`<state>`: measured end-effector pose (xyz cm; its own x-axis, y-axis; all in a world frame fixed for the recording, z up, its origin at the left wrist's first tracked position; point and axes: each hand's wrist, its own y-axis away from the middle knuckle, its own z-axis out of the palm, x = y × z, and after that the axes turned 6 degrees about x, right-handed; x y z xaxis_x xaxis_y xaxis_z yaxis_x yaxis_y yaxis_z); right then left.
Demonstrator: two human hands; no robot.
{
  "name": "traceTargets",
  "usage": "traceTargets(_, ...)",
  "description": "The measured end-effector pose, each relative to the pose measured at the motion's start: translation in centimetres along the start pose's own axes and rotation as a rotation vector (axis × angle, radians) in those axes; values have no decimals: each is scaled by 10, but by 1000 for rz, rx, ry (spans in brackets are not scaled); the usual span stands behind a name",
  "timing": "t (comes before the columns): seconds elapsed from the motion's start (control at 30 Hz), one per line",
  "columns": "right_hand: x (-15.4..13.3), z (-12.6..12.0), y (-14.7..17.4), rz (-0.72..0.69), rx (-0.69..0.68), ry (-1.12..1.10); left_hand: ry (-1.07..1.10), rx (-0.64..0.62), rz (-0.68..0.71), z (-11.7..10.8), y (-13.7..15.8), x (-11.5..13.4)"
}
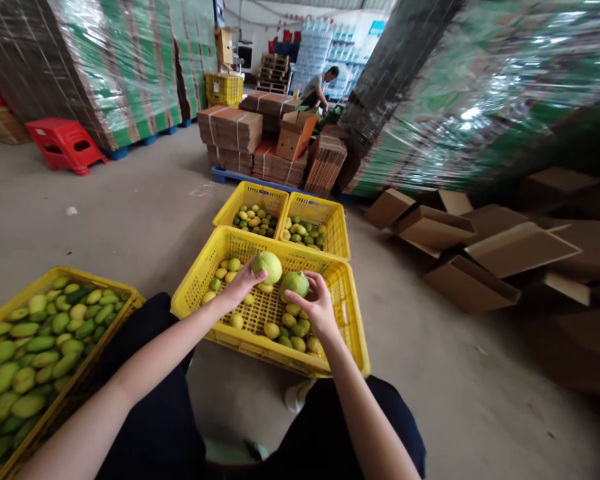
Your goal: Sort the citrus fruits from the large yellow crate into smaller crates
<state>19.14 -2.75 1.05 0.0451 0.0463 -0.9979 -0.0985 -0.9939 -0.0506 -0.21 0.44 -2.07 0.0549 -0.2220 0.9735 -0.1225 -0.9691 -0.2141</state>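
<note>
My left hand (247,281) is closed round a large pale yellow-green lemon (267,267). In my right hand (319,305) is a greener lemon (295,285), gripped between thumb and fingers. Both lemons are held up over a yellow plastic crate (190,290) in front of my knees. Inside this crate, a group of yellow and green lemons (297,328) lies at the right, below my right hand. More yellow lemons (233,265) lie at its left side, partly hidden by my left hand and forearm.
A crate heaped with green lemons (40,343) stands at my left. Two smaller-looking yellow crates (330,212) with lemons adjoin the front one. Beyond are flattened cartons (233,127) on a blue pallet and a bending person (316,87). Open cardboard boxes (435,227) lie right; a red stool (65,143) stands left.
</note>
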Motion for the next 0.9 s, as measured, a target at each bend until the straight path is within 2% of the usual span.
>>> traceTargets(0.13, -2, 8, 7, 85, -98, -22, 238, -38, -55, -2, 0, 12)
traceTargets(0.2, -4, 13, 10, 76, -109, -39, 265, -66, -25, -4, 1, 20)
traceTargets(0.27, -7, 16, 11, 31, -89, -58, 262, -43, 18, -5, 4, 28)
traceTargets(0.37, -9, 18, 9, -105, -25, -74, 232, 31, 113, -4, 6, 34)
traceTargets(0.47, -10, 15, 6, -266, 59, -41, 99, 29, 205, -6, 6, 41)
traceTargets(0.67, -11, 1, 2, -643, 148, 230, -244, 4, 406, -8, 6, 53)
traceTargets(0.77, -11, -4, 3, -800, 176, 284, -256, -5, 384, -6, 9, 52)
traceTargets(0.9, -11, -5, 5, -848, 169, 315, -134, -51, 285, -6, 11, 50)
